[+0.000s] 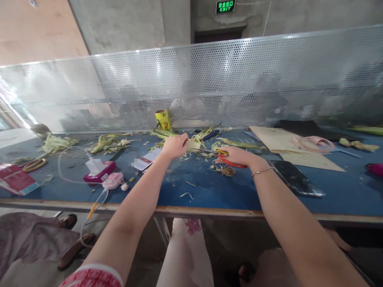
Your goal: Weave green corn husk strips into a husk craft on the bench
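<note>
My left hand [175, 146] is closed on a pale piece of corn husk [194, 146] above the blue table. My right hand [235, 155] grips a pair of scissors [228, 161] with red and yellow handles. The scissor blades point left and reach the husk by my left fingers; whether they are parted I cannot tell. A small tangle of brown fibres [226, 170] lies just below my right hand. Behind both hands are loose green husk strips [206, 132].
A yellow tube [163, 120] stands against the perforated metal screen [209, 87]. Leftward are a phone [146, 160], a purple box [99, 172], a pink charger case [113, 180] with a white cable, and more husks [58, 144]. A dark phone [295, 177] and beige paper [281, 143] lie right.
</note>
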Motion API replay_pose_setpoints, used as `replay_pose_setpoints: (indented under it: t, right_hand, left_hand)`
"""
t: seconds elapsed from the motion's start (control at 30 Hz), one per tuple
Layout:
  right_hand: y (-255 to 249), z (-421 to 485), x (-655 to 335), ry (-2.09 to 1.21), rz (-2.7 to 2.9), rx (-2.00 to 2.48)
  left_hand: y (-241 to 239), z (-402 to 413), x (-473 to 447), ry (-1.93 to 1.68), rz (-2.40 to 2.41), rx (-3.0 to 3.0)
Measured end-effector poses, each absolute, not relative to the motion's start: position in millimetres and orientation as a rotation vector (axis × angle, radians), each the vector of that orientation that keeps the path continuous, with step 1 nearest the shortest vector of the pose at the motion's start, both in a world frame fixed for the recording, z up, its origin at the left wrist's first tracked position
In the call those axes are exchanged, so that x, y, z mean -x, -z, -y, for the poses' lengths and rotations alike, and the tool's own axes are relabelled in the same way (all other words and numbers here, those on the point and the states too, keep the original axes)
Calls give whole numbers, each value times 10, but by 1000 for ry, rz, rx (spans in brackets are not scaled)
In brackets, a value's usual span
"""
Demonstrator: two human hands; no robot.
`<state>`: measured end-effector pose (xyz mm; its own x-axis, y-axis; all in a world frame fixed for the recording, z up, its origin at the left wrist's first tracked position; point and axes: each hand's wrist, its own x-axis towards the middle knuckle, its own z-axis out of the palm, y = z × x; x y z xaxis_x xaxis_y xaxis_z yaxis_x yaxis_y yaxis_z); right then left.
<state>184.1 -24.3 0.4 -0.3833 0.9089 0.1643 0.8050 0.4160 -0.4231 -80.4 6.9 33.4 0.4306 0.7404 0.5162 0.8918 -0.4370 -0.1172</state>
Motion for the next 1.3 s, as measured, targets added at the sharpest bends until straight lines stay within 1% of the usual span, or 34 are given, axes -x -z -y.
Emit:
replay_pose_setpoints:
  t: [0.3, 0.63, 1.17, 1.3]
  right_hand:
    - [-73, 297, -1808, -371, 2315, 1569]
    - [-72, 281, -1821, -371, 2323, 1542]
    - [-78, 286, -1815, -406, 2325, 1510]
    - [-76, 288, -1827, -364, 2325, 1508]
  left_hand:
    - [-328, -92, 792, 546, 1358, 2354]
    - [-311, -106, 795, 513, 1295, 2310]
    - [-300, -101, 785, 613, 1257, 2334]
    - [-301, -102, 789, 651, 1253, 2362]
